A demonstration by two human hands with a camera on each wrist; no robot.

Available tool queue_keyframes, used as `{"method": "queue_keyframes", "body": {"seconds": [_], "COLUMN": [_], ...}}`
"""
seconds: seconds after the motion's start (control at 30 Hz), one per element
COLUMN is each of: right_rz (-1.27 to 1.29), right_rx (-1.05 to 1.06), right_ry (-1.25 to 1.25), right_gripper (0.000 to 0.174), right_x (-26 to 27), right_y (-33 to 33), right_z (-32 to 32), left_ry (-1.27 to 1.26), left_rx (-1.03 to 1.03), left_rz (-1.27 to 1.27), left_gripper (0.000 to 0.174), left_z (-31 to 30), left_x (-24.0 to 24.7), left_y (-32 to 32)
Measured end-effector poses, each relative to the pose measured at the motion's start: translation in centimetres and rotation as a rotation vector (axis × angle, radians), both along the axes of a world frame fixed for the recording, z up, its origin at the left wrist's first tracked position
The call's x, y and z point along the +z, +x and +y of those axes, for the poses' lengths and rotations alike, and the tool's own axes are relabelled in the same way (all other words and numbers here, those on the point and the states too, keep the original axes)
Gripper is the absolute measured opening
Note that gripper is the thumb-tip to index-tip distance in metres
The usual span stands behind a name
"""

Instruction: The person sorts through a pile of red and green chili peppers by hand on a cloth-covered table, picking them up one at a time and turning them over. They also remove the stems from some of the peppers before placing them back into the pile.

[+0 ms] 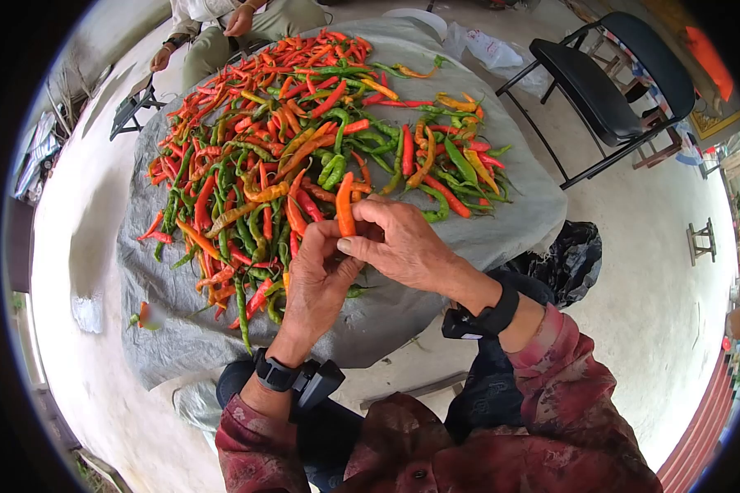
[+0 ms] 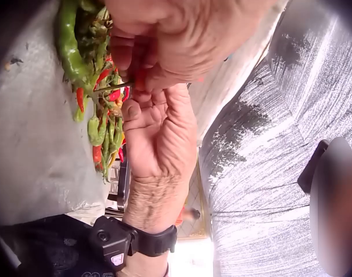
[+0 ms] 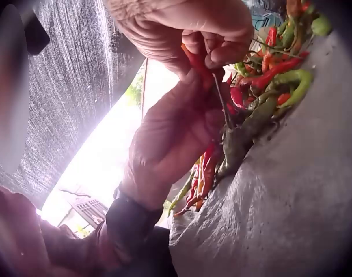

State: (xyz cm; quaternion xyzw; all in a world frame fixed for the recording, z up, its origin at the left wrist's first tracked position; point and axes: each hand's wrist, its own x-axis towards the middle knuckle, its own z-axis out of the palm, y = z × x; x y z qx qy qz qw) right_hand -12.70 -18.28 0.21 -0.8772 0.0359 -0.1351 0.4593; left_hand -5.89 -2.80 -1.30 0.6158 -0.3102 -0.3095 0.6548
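Note:
An orange-red pepper (image 1: 345, 205) stands nearly upright between the two hands, over the near side of the pepper pile (image 1: 279, 156). My right hand (image 1: 407, 246) pinches it between thumb and fingers. My left hand (image 1: 316, 283), with its fingers curled, grips its lower end. In the left wrist view, a thin green stem (image 2: 112, 88) sticks out beside the fingers of the left hand (image 2: 193, 37), with the right hand (image 2: 158, 135) just below. The right wrist view shows the red pepper (image 3: 198, 62) between the right hand (image 3: 184, 26) and left hand (image 3: 170, 135).
Grey cloth (image 1: 485, 234) covers the table under the peppers. A black folding chair (image 1: 588, 90) stands at the right, and a black plastic bag (image 1: 571, 263) lies by the near right edge. Another person's hand (image 1: 240, 20) shows across the table.

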Motion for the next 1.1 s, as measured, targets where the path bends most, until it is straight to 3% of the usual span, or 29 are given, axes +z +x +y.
{"method": "queue_keyframes", "body": {"seconds": [0.03,0.1,0.17,0.23,0.3,0.47,0.57,0.63,0.77,0.83,0.87,0.9,0.97,1.1], "right_rz": [-0.001,0.01,0.046,0.031,-0.041,-0.161,-0.144,-0.19,-0.374,-0.292,-0.129,-0.125,0.164,0.149], "right_rx": [-0.006,-0.024,-0.015,-0.039,-0.099,-0.238,-0.394,-0.735,-0.745,-0.455,-0.328,-0.323,-0.055,0.111], "right_ry": [-0.003,0.367,0.496,0.788,0.891,0.964,0.785,0.242,0.061,-0.017,-0.04,-0.043,0.003,-0.268], "right_gripper": [0.032,0.028,0.023,0.021,0.02,0.021,0.025,0.031,0.037,0.034,0.027,0.027,0.025,0.039], "right_x": [-0.1,0.1,0.9,0.8,0.8,0.5,0.6,0.8,-0.9,-0.2,0.0,0.4,0.7,-0.7], "right_y": [0.2,0.5,0.5,0.5,0.8,1.0,0.8,0.9,1.8,1.4,1.2,1.2,1.4,1.7], "right_z": [0.0,0.1,-0.2,-0.7,-1.8,-5.5,-8.0,-8.5,-7.8,-5.5,-4.8,-3.9,-1.8,1.5], "left_ry": [0.01,-0.055,0.004,-0.016,0.163,0.115,0.103,0.166,0.22,0.229,0.233,0.236,0.21,0.282], "left_rx": [0.034,0.061,0.003,0.026,-0.048,0.113,0.251,0.381,0.437,0.457,0.411,0.362,0.336,0.201], "left_rz": [-0.042,-0.046,0.007,0.024,-0.124,-0.311,-0.477,-0.698,-0.754,-0.811,-0.891,-0.97,-0.996,-1.067], "left_gripper": [0.027,0.025,0.028,0.021,0.022,0.018,0.016,0.012,0.011,0.011,0.012,0.013,0.015,0.032], "left_z": [-0.2,-0.7,-0.8,-0.9,-0.6,0.7,2.4,3.5,5.5,6.1,6.3,6.4,6.6,6.4], "left_x": [-0.3,-0.1,0.7,-0.1,-0.2,1.1,1.6,2.4,2.4,2.3,2.1,1.9,1.2,1.2], "left_y": [0.1,0.0,0.2,-0.1,0.0,0.7,2.1,3.0,4.2,4.3,4.4,4.4,4.3,3.8]}}
